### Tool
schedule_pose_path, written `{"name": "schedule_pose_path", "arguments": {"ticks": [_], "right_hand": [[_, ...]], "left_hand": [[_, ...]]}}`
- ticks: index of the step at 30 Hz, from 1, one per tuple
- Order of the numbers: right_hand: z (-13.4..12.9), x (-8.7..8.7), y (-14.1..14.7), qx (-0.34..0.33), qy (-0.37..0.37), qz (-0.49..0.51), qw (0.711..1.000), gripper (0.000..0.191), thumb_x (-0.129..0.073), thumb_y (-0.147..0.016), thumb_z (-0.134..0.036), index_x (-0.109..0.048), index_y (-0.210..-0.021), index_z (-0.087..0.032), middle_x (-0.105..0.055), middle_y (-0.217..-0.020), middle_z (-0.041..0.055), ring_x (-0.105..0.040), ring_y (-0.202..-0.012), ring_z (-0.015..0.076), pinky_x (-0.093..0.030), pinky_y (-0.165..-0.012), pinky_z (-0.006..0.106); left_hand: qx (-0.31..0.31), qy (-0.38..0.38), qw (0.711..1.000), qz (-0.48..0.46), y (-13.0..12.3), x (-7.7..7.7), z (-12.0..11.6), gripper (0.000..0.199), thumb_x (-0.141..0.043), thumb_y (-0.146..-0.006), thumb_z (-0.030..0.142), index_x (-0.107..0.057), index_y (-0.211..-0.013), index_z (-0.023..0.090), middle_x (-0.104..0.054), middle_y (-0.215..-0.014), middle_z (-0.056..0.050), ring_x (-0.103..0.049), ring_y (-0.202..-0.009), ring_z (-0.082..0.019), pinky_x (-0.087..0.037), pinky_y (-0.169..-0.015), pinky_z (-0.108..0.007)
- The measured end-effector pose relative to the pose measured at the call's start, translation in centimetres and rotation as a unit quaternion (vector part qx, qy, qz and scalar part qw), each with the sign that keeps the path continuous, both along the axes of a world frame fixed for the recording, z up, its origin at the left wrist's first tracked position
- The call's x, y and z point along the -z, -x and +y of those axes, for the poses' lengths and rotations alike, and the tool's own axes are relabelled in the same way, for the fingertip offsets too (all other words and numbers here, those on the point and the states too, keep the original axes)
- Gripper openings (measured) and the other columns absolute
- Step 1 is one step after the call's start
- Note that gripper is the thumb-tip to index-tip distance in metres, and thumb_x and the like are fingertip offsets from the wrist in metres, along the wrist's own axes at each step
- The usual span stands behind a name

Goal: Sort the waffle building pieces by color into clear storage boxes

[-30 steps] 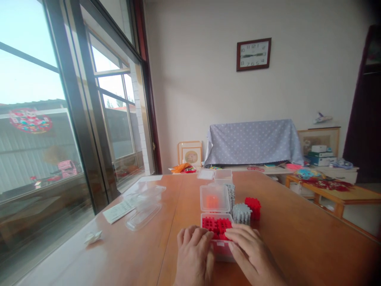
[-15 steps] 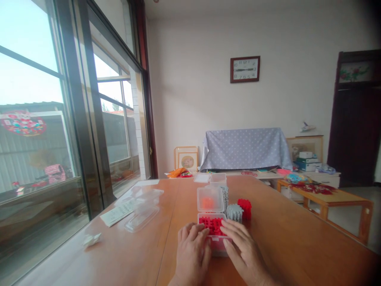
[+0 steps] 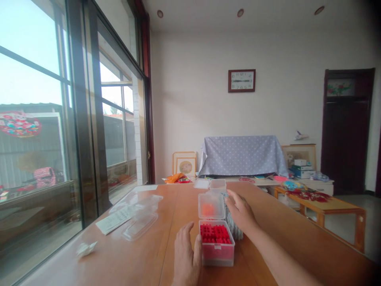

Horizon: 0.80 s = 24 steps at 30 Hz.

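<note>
A clear plastic box (image 3: 218, 254) stands on the table, packed with red interlocking plastic pieces (image 3: 214, 233). Its hinged lid (image 3: 212, 205) is tipped back, and something orange-red shows through it. My left hand (image 3: 188, 252) rests by the box's left side, thumb apart from the fingers, holding nothing. Beyond the box, on its right, my right hand (image 3: 241, 212) reaches over grey interlocking pieces (image 3: 236, 231). Its fingers are stretched toward the far end of those pieces, with no held piece visible. This arm and hand cover part of the grey pieces.
Clear plastic lids (image 3: 139, 225), a printed paper sheet (image 3: 113, 220) and a crumpled white wrapper (image 3: 86, 249) lie on the left of the wooden table (image 3: 154, 254). Another open clear container (image 3: 218, 185) sits at the far edge. A low wooden table (image 3: 336, 198) stands to the right.
Both hands have come off the red pieces. My right hand has moved forward to the grey pieces; my left has drawn slightly back. The loose red cluster is now hidden, and the view has tilted up.
</note>
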State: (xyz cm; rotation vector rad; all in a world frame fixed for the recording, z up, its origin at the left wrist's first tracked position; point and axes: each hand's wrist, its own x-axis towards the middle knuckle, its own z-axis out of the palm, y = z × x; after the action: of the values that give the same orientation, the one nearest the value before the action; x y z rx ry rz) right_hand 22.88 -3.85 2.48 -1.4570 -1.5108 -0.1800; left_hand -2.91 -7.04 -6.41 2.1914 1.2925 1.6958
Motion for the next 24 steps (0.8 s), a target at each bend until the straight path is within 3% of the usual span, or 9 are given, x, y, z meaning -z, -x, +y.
{"name": "schedule_pose_path", "arguments": {"ticks": [6, 10, 17, 20, 24], "right_hand": [[3.3, -1.6, 1.5, -0.011, 0.041, -0.060, 0.997, 0.051, -0.047, -0.097, -0.044, -0.059, -0.139, -0.018, -0.064, -0.138, 0.0151, -0.054, -0.133, 0.0321, -0.043, -0.107, 0.048], [3.3, -2.0, 2.2, -0.014, 0.059, -0.082, 0.995, 0.043, -0.050, -0.095, -0.045, -0.067, -0.129, -0.024, -0.073, -0.125, 0.0119, -0.064, -0.117, 0.0320, -0.048, -0.097, 0.046], [-2.0, -2.9, 3.0, -0.026, 0.016, -0.095, 0.995, 0.039, -0.038, -0.103, -0.045, -0.069, -0.120, -0.027, -0.076, -0.114, 0.0062, -0.064, -0.112, 0.0273, -0.047, -0.095, 0.041], [-5.1, -1.7, 3.5, -0.044, 0.001, -0.096, 0.994, 0.039, -0.037, -0.104, -0.044, -0.068, -0.119, -0.026, -0.074, -0.116, 0.0060, -0.063, -0.111, 0.0257, -0.048, -0.096, 0.040], [-8.2, 1.3, 3.9, -0.082, -0.039, -0.079, 0.993, 0.033, -0.041, -0.104, -0.038, -0.067, -0.118, -0.023, -0.073, -0.115, 0.0082, -0.063, -0.112, 0.0263, -0.049, -0.099, 0.043]], "left_hand": [[-0.020, 0.018, 0.999, -0.020, 0.1, 0.4, 0.5, 0.041, -0.051, -0.099, 0.042, -0.053, -0.134, 0.020, -0.062, -0.130, -0.014, -0.059, -0.122, -0.028, -0.049, -0.103, -0.047], [-0.004, 0.040, 0.999, -0.018, 0.2, 0.3, 0.5, 0.042, -0.050, -0.100, 0.045, -0.054, -0.133, 0.019, -0.063, -0.129, -0.015, -0.060, -0.121, -0.027, -0.049, -0.104, -0.047], [0.009, 0.086, 0.994, -0.064, 0.4, -0.6, 0.1, 0.042, -0.047, -0.100, 0.048, -0.057, -0.130, 0.019, -0.065, -0.128, -0.013, -0.060, -0.122, -0.027, -0.048, -0.106, -0.048], [0.025, 0.089, 0.992, -0.089, 0.4, -0.6, 0.1, 0.041, -0.046, -0.101, 0.047, -0.058, -0.129, 0.019, -0.065, -0.128, -0.013, -0.060, -0.123, -0.026, -0.048, -0.107, -0.048], [0.055, 0.091, 0.987, -0.119, 0.2, -0.7, 0.1, 0.041, -0.044, -0.102, 0.045, -0.059, -0.128, 0.018, -0.065, -0.129, -0.013, -0.061, -0.122, -0.026, -0.048, -0.107, -0.048]]}}
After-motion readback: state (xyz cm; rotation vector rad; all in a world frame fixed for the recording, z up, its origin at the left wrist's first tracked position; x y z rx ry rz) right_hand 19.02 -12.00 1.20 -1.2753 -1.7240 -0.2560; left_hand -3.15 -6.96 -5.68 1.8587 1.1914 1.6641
